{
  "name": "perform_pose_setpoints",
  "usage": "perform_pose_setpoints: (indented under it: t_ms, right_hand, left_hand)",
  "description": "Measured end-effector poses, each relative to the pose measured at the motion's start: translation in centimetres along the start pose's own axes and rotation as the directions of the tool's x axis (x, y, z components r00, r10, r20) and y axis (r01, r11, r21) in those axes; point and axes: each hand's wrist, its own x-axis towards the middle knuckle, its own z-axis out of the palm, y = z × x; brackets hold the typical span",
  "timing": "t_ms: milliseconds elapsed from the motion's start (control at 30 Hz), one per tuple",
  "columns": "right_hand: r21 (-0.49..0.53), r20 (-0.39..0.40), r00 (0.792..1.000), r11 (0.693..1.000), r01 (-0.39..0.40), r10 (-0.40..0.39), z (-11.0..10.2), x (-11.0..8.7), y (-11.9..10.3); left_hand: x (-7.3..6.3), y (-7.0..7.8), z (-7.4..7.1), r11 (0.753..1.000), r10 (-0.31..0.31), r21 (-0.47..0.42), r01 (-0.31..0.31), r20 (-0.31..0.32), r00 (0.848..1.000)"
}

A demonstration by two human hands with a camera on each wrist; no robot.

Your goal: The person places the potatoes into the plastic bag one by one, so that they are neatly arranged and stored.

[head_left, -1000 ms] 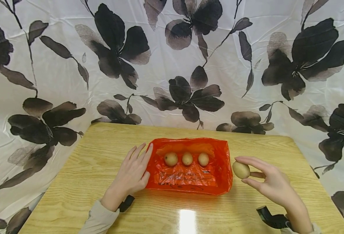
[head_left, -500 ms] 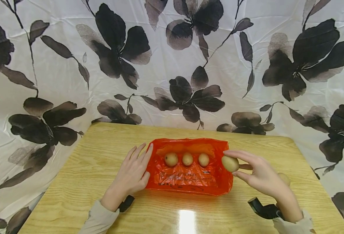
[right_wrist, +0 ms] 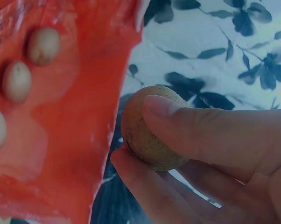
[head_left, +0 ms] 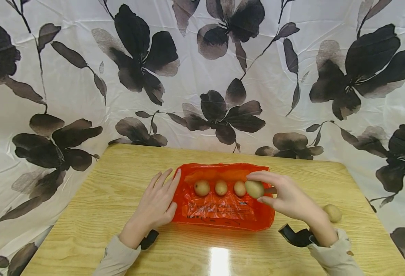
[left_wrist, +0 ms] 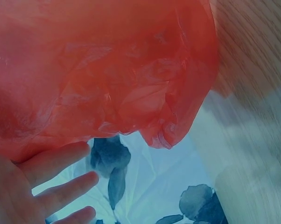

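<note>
A red plastic bag (head_left: 262,218) lies spread like a shallow open tray on the wooden table. Inside it three potatoes sit in a row: the left one (head_left: 202,188), the middle one (head_left: 221,188) and the right one (head_left: 239,188). My right hand (head_left: 290,197) pinches another potato (head_left: 254,189) between thumb and fingers over the bag's right part, overlapping the row's right end in the head view. That potato's rough brown skin (right_wrist: 152,133) shows in the right wrist view. With fingers extended, my left hand (head_left: 155,205) rests along the bag's left edge.
One more potato (head_left: 332,213) lies on the table (head_left: 119,180) to the right, beside my right forearm. A floral cloth (head_left: 174,126) hangs behind the table. Each wrist carries a black mount, such as the right one (head_left: 297,235).
My right hand has carried its potato leftward from beside the bag to over its right part. The loose potato on the right has come into view. My left hand has stayed put.
</note>
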Motion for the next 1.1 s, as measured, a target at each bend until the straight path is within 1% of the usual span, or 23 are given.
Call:
perform_pose_setpoints:
  t_ms: [267, 467, 667, 767, 867, 900, 967, 1100]
  right_hand:
    - [-0.017, 0.083, 0.996, 1.000, -0.012, 0.014, 0.6, 2.0, 0.0]
    - [-0.005, 0.172, 0.985, 1.000, -0.014, 0.014, 0.9, 3.7, -0.3]
    - [0.066, 0.248, 0.969, 0.998, -0.006, -0.010, 1.8, 5.2, -0.2]
    - [0.117, 0.289, 0.957, 0.993, -0.019, -0.016, 2.6, 5.8, -0.1]
    - [0.173, 0.334, 0.942, 0.984, -0.050, -0.011, 3.4, 6.3, 0.0]
    - [0.179, 0.347, 0.938, 0.982, -0.054, -0.012, 3.6, 6.5, 0.1]
    - [0.171, 0.363, 0.932, 0.984, -0.048, -0.018, 4.0, 6.8, 0.2]
    - [0.111, 0.378, 0.925, 0.994, -0.010, -0.033, 4.8, 7.4, 0.3]
  left_hand:
    - [0.0, 0.0, 0.1, 1.000, -0.001, -0.003, 0.001, -0.002, 1.000]
    - [0.0, 0.0, 0.0, 1.000, -0.003, -0.003, 0.003, 0.006, 1.000]
    - [0.0, 0.0, 0.0, 1.000, -0.007, -0.007, 0.007, 0.014, 1.000]
    - [-0.1, 0.1, 0.0, 1.000, -0.009, -0.008, 0.009, 0.019, 1.000]
    - [-0.1, 0.1, -0.1, 1.000, -0.010, -0.010, 0.010, 0.019, 1.000]
    - [-0.1, 0.1, -0.1, 1.000, -0.010, -0.010, 0.010, 0.018, 1.000]
    - [-0.1, 0.1, -0.1, 1.000, -0.010, -0.011, 0.010, 0.016, 1.000]
    - [0.0, 0.1, -0.1, 1.000, -0.007, -0.006, 0.007, 0.015, 1.000]
